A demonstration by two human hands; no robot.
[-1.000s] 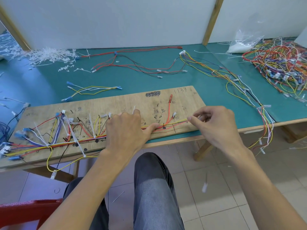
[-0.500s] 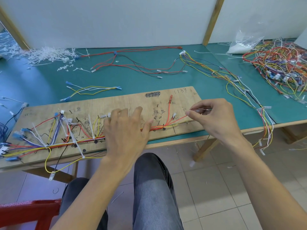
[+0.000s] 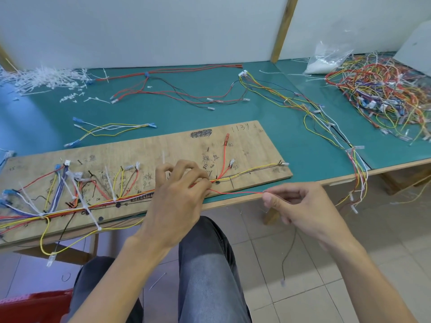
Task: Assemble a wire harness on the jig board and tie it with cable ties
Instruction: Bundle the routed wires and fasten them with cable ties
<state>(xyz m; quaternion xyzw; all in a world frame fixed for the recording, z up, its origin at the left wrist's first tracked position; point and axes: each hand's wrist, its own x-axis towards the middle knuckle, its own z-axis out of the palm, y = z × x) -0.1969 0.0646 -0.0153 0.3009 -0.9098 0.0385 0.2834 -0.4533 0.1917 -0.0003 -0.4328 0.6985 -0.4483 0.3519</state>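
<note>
Pinching a red wire (image 3: pixel 235 193) taut in the right hand (image 3: pixel 300 206), just off the front edge of the jig board (image 3: pixel 175 145), while clamping the wire harness (image 3: pixel 130 198) near that edge's middle with curled fingers of the left hand (image 3: pixel 179 194). Risks dragging the harness off its routing if tugged harder, or losing the wire on a slipped pinch.

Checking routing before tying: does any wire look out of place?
A yellow wire sags below the jig board's front edge at left, connector dangling; a red wire runs off the board to the right hand.
</note>
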